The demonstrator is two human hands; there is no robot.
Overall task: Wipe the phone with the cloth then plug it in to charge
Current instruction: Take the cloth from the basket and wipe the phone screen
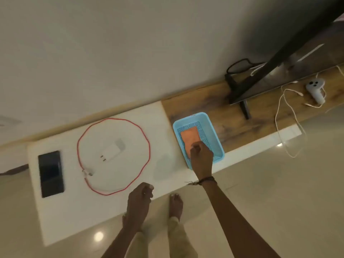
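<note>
A black phone (pixel 51 174) lies flat at the left end of the white board (pixel 163 120). A red charging cable (pixel 113 155) forms a loop in the middle, around a white charger plug (pixel 111 152). An orange cloth (pixel 190 137) lies folded inside a light blue basket (pixel 214 131) to the right. My right hand (pixel 202 155) is down in the basket with its fingers pinched on the near edge of the cloth. My left hand (pixel 140 200) hovers at the board's front edge, fingers loosely curled, holding nothing.
A wooden shelf (pixel 260 112) runs to the right with a dark TV stand (pixel 243 107), a white controller (pixel 315 89) and a loose white cable (pixel 286 127). A wall is behind; glossy tiled floor and my bare feet (pixel 176 205) are below.
</note>
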